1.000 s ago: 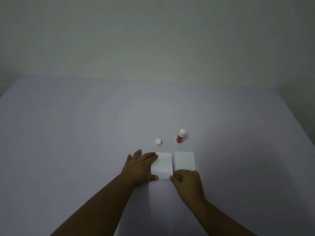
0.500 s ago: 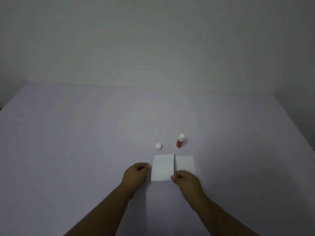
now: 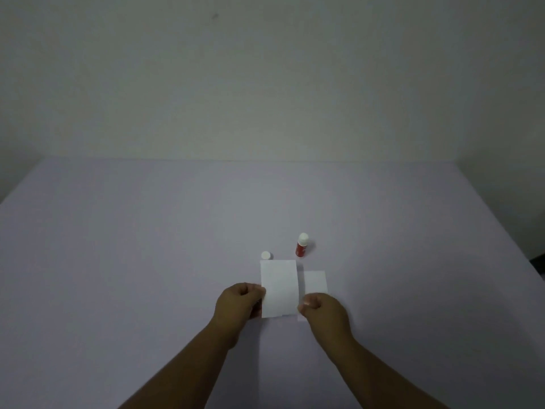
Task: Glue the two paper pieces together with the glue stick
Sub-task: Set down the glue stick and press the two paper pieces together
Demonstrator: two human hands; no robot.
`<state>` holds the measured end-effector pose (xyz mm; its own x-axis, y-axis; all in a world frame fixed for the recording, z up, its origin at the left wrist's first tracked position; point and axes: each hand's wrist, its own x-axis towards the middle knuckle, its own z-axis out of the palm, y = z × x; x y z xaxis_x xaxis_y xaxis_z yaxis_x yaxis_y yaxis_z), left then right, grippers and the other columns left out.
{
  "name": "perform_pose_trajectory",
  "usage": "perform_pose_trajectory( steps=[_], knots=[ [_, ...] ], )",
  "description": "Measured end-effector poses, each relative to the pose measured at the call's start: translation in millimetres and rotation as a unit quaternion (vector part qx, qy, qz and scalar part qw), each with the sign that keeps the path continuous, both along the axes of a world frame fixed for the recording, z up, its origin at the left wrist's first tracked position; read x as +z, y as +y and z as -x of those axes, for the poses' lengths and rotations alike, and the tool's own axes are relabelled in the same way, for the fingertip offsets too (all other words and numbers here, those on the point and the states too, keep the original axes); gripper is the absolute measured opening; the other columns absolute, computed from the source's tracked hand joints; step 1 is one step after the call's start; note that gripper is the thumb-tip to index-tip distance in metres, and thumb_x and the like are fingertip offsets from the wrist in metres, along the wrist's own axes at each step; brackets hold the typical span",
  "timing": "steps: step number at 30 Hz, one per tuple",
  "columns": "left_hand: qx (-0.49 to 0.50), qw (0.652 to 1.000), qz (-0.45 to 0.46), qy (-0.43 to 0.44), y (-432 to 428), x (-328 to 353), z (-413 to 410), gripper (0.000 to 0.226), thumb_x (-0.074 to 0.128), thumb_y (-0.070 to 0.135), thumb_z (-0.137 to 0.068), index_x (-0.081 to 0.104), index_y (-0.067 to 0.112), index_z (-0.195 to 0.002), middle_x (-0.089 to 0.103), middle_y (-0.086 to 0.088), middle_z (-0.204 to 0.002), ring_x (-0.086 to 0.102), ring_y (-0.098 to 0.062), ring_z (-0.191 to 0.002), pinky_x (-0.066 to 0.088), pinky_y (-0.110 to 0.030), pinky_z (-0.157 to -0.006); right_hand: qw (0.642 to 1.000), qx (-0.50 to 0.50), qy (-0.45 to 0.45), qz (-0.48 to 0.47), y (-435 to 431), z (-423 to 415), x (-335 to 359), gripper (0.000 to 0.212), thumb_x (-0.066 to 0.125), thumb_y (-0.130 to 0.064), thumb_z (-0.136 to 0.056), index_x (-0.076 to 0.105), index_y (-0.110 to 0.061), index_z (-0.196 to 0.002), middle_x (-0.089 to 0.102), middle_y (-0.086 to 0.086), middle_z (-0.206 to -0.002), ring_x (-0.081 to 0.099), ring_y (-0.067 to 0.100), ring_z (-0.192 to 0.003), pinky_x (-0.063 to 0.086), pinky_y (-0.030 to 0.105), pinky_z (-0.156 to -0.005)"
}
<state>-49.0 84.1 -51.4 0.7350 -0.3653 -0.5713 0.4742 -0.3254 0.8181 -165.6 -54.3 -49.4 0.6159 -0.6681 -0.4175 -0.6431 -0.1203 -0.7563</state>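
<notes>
A white paper piece (image 3: 278,287) is lifted off the pale lilac table (image 3: 147,261), held by both hands. My left hand (image 3: 239,302) pinches its left edge and my right hand (image 3: 320,309) pinches its lower right edge. The second white paper piece (image 3: 315,281) lies flat on the table just to the right, partly behind the raised piece. Beyond the papers a red glue stick (image 3: 302,245) stands upright with its white tip uncovered. Its white cap (image 3: 265,255) sits on the table to the left of it.
A plain wall rises behind the table's far edge (image 3: 265,160). The table's right edge (image 3: 501,228) runs diagonally toward me, with a dark gap beyond it.
My left hand went from lying flat beside the left paper to pinching its edge. Both hands have raised that paper off the table; the right paper stayed flat.
</notes>
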Motion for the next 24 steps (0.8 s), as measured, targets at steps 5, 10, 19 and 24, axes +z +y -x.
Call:
perform_pose_trajectory(
  steps=[5, 10, 19, 24],
  knots=[
    [-0.035, 0.994, -0.027, -0.100, -14, 12, 18, 0.012, 0.063, 0.014, -0.086, 0.071, 0.014, -0.078, 0.072, -0.007, -0.080, 0.069, -0.023, -0.074, 0.057, -0.023, -0.062, 0.991, 0.036, -0.093, 0.087, 11, -2, 20, 0.017, 0.063, -0.014, -0.084, 0.070, -0.015, -0.099, 0.064, -0.003, -0.097, 0.058, 0.011, -0.090, 0.046, 0.023, -0.087],
    [-0.035, 0.993, 0.012, -0.110, -24, 21, 37, 0.013, 0.063, 0.016, -0.087, 0.074, 0.010, -0.087, 0.074, -0.005, -0.075, 0.070, -0.018, -0.069, 0.056, -0.019, -0.061, 0.995, 0.023, -0.092, 0.039, 17, 1, 28, 0.019, 0.059, -0.025, -0.087, 0.071, -0.021, -0.102, 0.072, -0.005, -0.101, 0.062, 0.008, -0.087, 0.046, 0.015, -0.079],
    [-0.052, 0.995, 0.025, -0.082, -38, 27, 58, 0.045, 0.039, 0.043, -0.096, 0.075, 0.022, -0.080, 0.074, 0.000, -0.082, 0.069, -0.016, -0.079, 0.052, -0.015, -0.062, 0.996, -0.047, -0.073, 0.011, 1, 15, 21, 0.016, 0.061, -0.025, -0.085, 0.073, -0.017, -0.092, 0.072, -0.002, -0.090, 0.064, 0.015, -0.085, 0.052, 0.026, -0.078],
    [-0.078, 0.986, -0.037, -0.140, -46, 21, 58, 0.026, 0.049, 0.039, -0.094, 0.071, 0.024, -0.096, 0.069, 0.005, -0.098, 0.061, -0.010, -0.087, 0.046, -0.022, -0.075, 0.995, -0.066, -0.069, 0.000, -19, 22, 15, 0.011, 0.062, -0.022, -0.083, 0.071, -0.015, -0.081, 0.070, 0.002, -0.081, 0.063, 0.018, -0.077, 0.053, 0.035, -0.073]
  ],
)
